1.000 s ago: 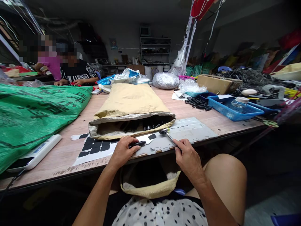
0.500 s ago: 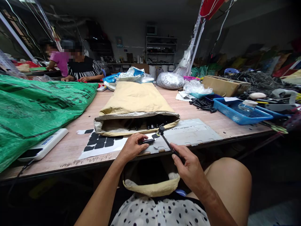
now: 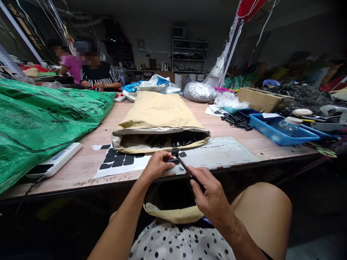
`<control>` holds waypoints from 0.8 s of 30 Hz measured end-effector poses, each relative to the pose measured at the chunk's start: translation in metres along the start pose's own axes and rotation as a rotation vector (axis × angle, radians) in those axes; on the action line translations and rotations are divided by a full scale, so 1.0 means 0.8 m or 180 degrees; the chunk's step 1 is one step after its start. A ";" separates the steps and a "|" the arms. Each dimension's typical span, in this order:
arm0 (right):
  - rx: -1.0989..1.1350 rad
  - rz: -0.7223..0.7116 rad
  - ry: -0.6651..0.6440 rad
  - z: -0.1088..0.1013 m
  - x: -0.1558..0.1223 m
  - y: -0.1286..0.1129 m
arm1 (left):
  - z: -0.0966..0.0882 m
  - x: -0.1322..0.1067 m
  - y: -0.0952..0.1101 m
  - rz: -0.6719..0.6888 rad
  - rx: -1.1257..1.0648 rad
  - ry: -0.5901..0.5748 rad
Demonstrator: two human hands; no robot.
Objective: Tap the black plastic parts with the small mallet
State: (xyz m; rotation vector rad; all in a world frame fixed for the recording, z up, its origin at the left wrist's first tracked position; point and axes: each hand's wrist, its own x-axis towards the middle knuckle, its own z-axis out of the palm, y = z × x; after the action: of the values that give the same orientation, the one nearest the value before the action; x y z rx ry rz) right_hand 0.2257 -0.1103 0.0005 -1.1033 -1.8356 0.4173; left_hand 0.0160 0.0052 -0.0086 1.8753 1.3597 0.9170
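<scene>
My left hand (image 3: 156,166) rests at the table's front edge, with thumb and fingers closed on a slim black handle-like piece (image 3: 172,161). My right hand (image 3: 210,187) grips a rod (image 3: 184,165) with a shiny metal shaft and a ball-like black head; its lower end is hidden in the palm. The black head is right by my left fingertips, over the black piece; I cannot tell if they touch. Just behind, a tan sack (image 3: 161,112) lies with its mouth towards me and black parts (image 3: 177,139) inside. Left of my left hand is a white sheet (image 3: 108,172) with black rounded squares.
A grey board (image 3: 230,153) lies along the front edge. Left are a green sack (image 3: 54,122) and a white device (image 3: 62,159). Right are a blue basket (image 3: 282,133), loose black parts (image 3: 235,121) and a cardboard box (image 3: 262,99). An open sack (image 3: 176,215) hangs at my lap. Two people sit far left.
My right hand has moved left, bringing the rod's black head over to my left fingertips. The left hand keeps its hold on the black piece. The whole view has shifted slightly.
</scene>
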 end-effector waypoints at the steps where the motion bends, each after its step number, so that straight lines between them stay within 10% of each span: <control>1: -0.0028 0.0033 -0.0048 0.003 -0.001 0.002 | -0.001 0.000 0.002 0.0007 0.0006 -0.0002; 17: -0.0404 0.0363 0.0049 -0.003 -0.004 0.008 | 0.002 -0.005 0.004 0.0049 0.0173 0.0182; 24: -0.1773 0.0820 0.0422 -0.029 0.002 0.046 | -0.002 -0.011 0.002 0.0319 0.0290 0.0127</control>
State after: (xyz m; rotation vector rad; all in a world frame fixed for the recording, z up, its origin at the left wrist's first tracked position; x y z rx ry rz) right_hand 0.2636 -0.0930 -0.0115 -1.7118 -1.7393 -0.0359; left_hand 0.0139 -0.0034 -0.0076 2.0195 1.3621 0.9611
